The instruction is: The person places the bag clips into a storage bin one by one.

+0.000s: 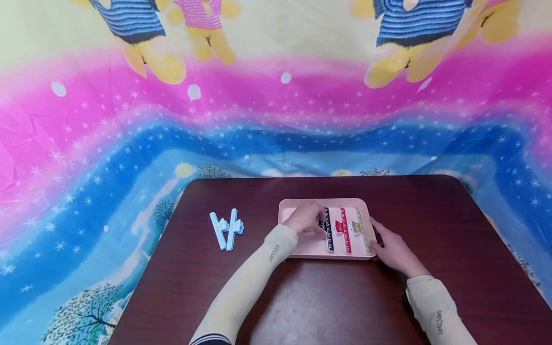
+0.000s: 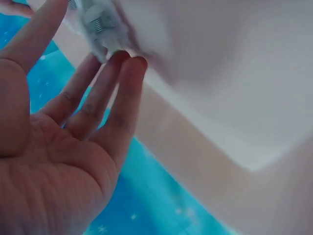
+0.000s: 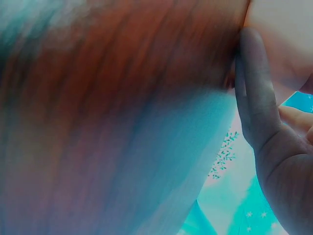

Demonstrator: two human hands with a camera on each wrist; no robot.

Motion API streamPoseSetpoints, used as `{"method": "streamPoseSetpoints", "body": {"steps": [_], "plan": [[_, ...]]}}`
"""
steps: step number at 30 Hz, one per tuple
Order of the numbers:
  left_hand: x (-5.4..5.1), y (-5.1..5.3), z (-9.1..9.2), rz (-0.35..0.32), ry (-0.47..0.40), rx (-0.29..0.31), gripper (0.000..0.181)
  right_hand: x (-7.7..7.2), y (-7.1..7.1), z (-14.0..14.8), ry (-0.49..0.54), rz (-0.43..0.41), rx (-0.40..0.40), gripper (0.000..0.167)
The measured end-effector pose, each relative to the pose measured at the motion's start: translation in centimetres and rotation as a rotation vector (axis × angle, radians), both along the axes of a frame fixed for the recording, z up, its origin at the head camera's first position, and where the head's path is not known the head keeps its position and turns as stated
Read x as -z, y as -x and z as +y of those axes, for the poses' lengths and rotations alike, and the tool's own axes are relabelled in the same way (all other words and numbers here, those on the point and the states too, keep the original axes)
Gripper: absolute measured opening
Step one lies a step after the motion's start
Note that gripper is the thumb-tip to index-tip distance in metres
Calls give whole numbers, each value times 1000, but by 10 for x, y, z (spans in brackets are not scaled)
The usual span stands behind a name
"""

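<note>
My left hand [image 1: 305, 219] is over the pink tray [image 1: 297, 250], with its fingertips at the black bag clip [image 1: 329, 235]. In the left wrist view, the fairly straight fingers [image 2: 128, 93] touch the edge of a pale clip part with a spring [image 2: 98, 24]; the thumb stands apart from them. A red bag clip [image 1: 346, 235] and a gold bag clip [image 1: 361, 230] lie to the right of the black one, roughly parallel. My right hand [image 1: 394, 249] rests against the tray's right side. Its extended fingers [image 3: 259, 83] lie along the outer wall.
Two light blue bag clips, a left one [image 1: 218, 231] and a right one [image 1: 235, 230], lie on the dark wooden table [image 1: 319, 297], left of the tray. A patterned cloth [image 1: 276, 110] hangs behind the table and along its sides.
</note>
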State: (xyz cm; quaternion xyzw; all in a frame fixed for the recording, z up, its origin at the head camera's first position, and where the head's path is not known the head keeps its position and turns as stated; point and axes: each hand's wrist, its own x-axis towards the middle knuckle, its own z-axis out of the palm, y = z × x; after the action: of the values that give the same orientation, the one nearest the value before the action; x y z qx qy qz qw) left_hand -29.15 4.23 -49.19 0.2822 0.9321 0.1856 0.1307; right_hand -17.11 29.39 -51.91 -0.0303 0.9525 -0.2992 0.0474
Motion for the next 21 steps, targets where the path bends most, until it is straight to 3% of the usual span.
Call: {"method": "streamPoseSetpoints", "body": {"steps": [5, 12, 14, 17, 21], "plan": [[-19, -4, -7, 63, 28, 6, 45, -2, 1, -1, 7, -40, 8, 74], [-44, -5, -38, 247, 107, 18, 42, -2, 3, -1, 12, -74, 17, 76], [-47, -4, -54, 277, 111, 31, 41, -1, 3, -1, 11, -74, 18, 76], [-47, -1, -85, 312, 121, -1, 39, 0, 3, -1, 10, -67, 16, 76], [-37, 2, -131, 307, 153, -65, 42, 1, 1, -1, 8, -58, 11, 75]]}}
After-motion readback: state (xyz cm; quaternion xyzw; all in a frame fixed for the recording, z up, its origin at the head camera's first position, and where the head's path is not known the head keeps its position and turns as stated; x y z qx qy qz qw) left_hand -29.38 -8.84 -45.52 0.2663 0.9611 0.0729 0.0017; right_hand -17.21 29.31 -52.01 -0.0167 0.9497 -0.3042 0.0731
